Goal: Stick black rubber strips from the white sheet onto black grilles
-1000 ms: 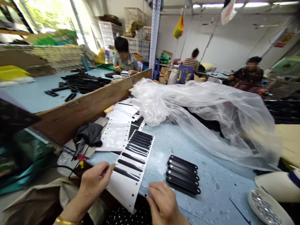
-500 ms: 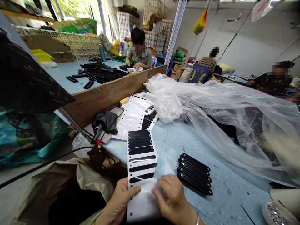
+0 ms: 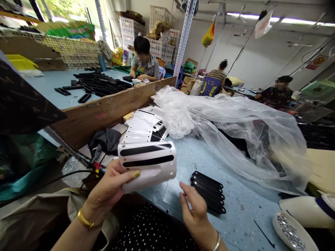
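Observation:
My left hand (image 3: 115,183) grips a white sheet (image 3: 149,179) by its left edge, thumb on top. The sheet is bent into a curl, with black strips (image 3: 148,161) across its upper part and small holes along its sides. My right hand (image 3: 193,209) is apart from the sheet, over the table, thumb and fingers separated and nothing visible between them. Just beyond it lies a row of black textured strips (image 3: 208,191) with round metal studs at their ends.
More white sheets (image 3: 140,125) lie against a wooden board (image 3: 112,109) by a dark cloth (image 3: 104,143). Clear plastic sheeting (image 3: 235,139) covers the table's far right. A bowl of shiny studs (image 3: 290,230) stands at right. A person (image 3: 146,64) works across the board.
My left hand has lifted the sheet up and left, and it now curls over. My right hand has come off the sheet. The view has swung to the right.

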A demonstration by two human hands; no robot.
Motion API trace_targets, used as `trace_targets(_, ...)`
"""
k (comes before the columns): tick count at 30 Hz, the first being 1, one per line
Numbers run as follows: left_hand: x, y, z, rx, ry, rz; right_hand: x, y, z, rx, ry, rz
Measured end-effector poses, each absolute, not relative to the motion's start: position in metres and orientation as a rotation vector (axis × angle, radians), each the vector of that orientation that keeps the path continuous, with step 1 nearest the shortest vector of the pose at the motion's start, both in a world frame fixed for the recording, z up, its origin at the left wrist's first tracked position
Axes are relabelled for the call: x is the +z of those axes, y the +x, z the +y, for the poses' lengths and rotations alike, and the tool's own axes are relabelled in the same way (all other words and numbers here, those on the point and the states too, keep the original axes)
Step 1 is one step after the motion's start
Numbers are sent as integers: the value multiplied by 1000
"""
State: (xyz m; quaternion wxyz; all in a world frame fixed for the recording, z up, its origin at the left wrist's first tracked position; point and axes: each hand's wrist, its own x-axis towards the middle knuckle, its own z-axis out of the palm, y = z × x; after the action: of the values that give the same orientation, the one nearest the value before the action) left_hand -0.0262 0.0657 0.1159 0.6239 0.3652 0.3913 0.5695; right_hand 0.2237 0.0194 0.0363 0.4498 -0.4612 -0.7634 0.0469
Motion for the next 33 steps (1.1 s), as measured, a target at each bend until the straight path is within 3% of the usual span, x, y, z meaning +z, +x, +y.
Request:
trace_targets(6, 111, 19, 101, 1146, 832, 775, 6, 216, -6, 82, -1092, -2124)
trace_targets(12, 46, 36, 62, 806, 730, 815, 46, 256, -26, 6, -1034, -2039)
trace_targets(16, 34, 31, 36, 752, 715, 819, 58, 248, -6, 115, -1054, -1968)
trace_targets(25, 18, 33, 14, 931, 621, 965, -12, 204, 34, 471, -1108, -2020)
trace_targets(33, 24, 38, 14, 985, 623, 1082, -7, 210, 34, 671, -1175, -1957)
